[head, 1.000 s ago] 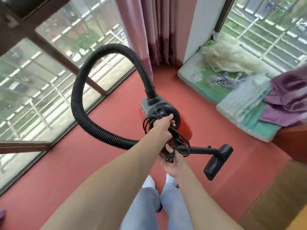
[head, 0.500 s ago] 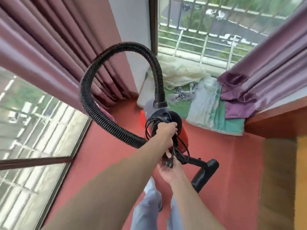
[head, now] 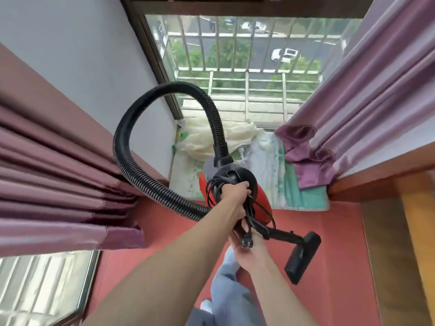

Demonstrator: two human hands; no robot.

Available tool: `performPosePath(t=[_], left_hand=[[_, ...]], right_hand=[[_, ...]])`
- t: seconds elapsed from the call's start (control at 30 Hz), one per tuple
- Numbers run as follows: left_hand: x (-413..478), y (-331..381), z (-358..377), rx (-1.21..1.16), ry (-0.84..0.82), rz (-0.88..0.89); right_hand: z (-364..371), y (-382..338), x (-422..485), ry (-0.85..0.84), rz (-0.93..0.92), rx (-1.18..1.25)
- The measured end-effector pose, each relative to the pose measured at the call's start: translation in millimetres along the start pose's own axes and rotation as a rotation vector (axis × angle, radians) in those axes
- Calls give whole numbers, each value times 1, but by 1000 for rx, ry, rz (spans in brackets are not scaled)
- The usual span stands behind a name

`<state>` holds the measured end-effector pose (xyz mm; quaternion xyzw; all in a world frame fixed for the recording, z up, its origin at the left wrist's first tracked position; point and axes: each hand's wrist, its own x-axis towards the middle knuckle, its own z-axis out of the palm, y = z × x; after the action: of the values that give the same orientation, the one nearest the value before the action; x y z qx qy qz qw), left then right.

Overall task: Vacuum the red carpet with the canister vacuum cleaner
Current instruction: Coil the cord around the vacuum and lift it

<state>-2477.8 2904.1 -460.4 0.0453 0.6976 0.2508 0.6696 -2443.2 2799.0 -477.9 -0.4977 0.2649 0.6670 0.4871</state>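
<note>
The canister vacuum point(head: 264, 203), red with a black top, hangs in the air above the red carpet point(head: 336, 234). My left hand point(head: 235, 192) grips its top handle together with loops of the black power cord point(head: 213, 187). Its ribbed black hose point(head: 131, 165) arches up and over to the left. Just below, my right hand point(head: 250, 254) holds the black wand from underneath, and the cord's plug point(head: 246, 244) lies against the palm. The floor nozzle point(head: 303, 257) sticks out to the right, off the carpet.
Pink curtains point(head: 54, 184) hang on the left, purple curtains point(head: 367, 102) on the right. A green mat point(head: 310, 196) with crumpled cloths lies under the barred window point(head: 235, 67). A wooden ledge point(head: 400, 231) borders the carpet on the right. My legs are below.
The view has swung right, from the side window to the barred window ahead. Both hands keep the same hold on the lifted vacuum, which has moved along with me.
</note>
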Motion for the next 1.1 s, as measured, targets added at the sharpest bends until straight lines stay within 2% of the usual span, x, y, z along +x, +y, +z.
performPosePath(t=[0.17, 0.37, 0.53, 0.67, 0.83, 1.1], left_hand=[[39, 53, 38, -112, -63, -15], [102, 100, 73, -187, -58, -88], [169, 139, 101, -193, -36, -122], [230, 166, 121, -212, -11, -128], [310, 171, 143, -187, 65, -134], [436, 161, 165, -250, 170, -136]], right_hand=[[39, -59, 48, 38, -73, -136], [75, -117, 104, 64, -90, -271], [110, -152, 171, 141, -61, -265], [136, -170, 234, 113, -39, -287], [142, -196, 316, 74, -17, -225], [141, -190, 457, 135, -19, -141]])
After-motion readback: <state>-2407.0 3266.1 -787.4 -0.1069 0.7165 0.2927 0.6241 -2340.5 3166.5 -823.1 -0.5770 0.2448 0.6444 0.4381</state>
